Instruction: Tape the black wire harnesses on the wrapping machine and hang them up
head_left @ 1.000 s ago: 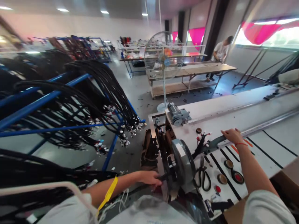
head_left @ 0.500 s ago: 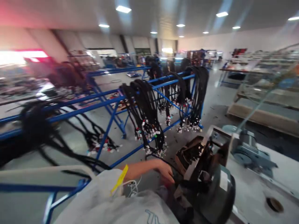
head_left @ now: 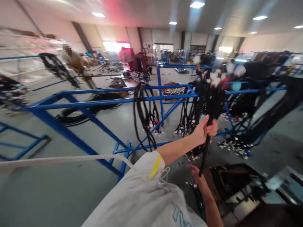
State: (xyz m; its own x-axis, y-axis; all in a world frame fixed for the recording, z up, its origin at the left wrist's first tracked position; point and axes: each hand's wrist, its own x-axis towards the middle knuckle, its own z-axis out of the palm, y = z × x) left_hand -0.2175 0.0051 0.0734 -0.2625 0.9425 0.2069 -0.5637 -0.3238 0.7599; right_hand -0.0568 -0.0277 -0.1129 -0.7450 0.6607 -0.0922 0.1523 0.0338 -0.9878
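Blue rack (head_left: 106, 102) beyond left fingers (head_left: 212, 127) | black cable-harness bundle (head_left: 213, 102) upright, left fingers wrapped around it; likely limp, light, best held mid-length | right fingers (head_left: 193, 168) by its lower end, grip unclear | white connectors (head_left: 216, 78) above left fingers, probably fragile

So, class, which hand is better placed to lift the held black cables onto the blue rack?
Probably the left hand: it grips the black cables, with the blue rack beyond them. The right hand sits lower, looking open.
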